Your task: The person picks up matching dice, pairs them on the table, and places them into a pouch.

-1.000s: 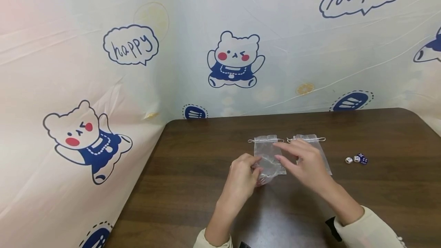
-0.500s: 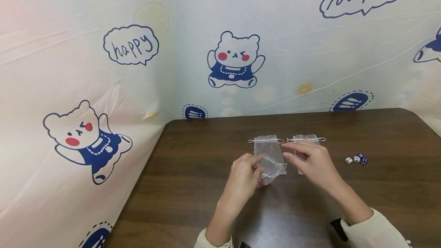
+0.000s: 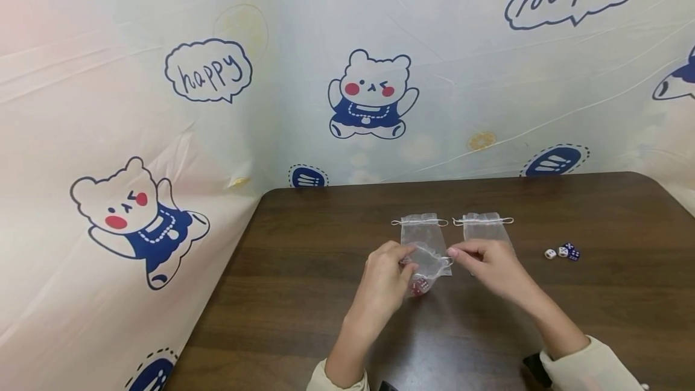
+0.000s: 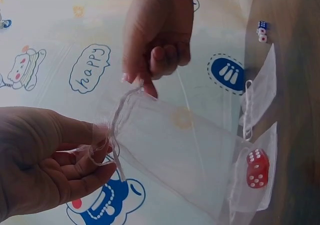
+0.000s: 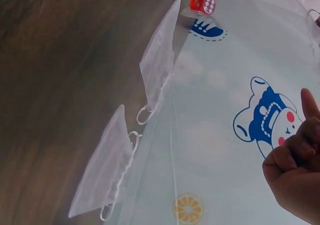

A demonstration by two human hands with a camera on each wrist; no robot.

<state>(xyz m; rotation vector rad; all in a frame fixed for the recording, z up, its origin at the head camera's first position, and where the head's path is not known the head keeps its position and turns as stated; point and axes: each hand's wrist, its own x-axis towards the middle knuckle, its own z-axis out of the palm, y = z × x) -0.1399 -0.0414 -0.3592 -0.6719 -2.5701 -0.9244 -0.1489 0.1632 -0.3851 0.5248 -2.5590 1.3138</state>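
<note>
A sheer drawstring pouch is held up above the table, its mouth toward the top. Two red dice with white pips sit at its bottom, seen through the mesh in the left wrist view. My left hand pinches the left side of the mouth, with the white string looped by its fingers. At the opposite corner, the thumb and forefinger of my right hand pinch the drawstring. The other right fingers are curled in. In the right wrist view, the pinching fingertips are out of frame.
Two more sheer pouches lie flat on the brown table: one pouch behind the held one, another pouch behind my right hand. White dice and blue dice lie to the right. A printed cloth hangs behind.
My right hand has come down from above the right flat pouch to the held pouch's mouth, its spread fingers now closed on the string. The left hand has barely moved.
</note>
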